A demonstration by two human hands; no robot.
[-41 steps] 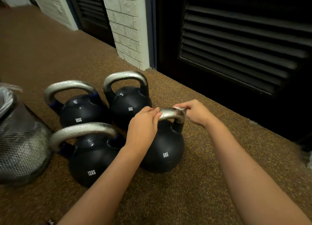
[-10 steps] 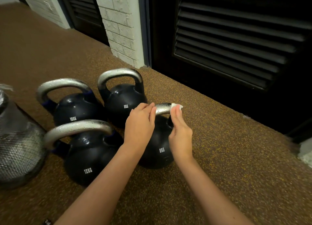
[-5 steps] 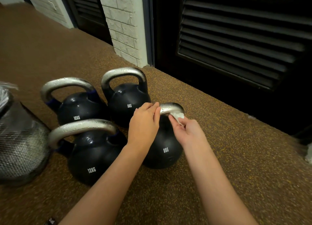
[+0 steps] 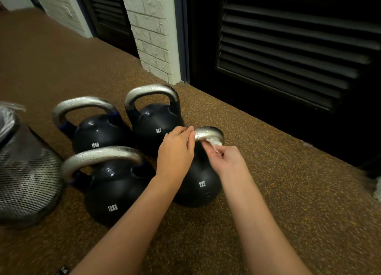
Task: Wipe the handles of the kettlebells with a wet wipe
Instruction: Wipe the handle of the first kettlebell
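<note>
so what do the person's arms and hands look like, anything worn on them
Both forearms are bare as far as the frame shows: no sleeves, gloves or watch visible. The left hand and right hand show no rings on the parts in view. The nails look short and unpainted.

One head-worn, wide-angle view looks forward and steeply down from above the person's forearms. It faces the floor (image 4: pixel 288 202) and a louvred door (image 4: pixel 288 48) beyond, with straight lines bowed near the edges. The four kettlebells (image 4: pixel 115 192) sit close below, at arm's reach; both hands meet near the frame's centre.
</note>
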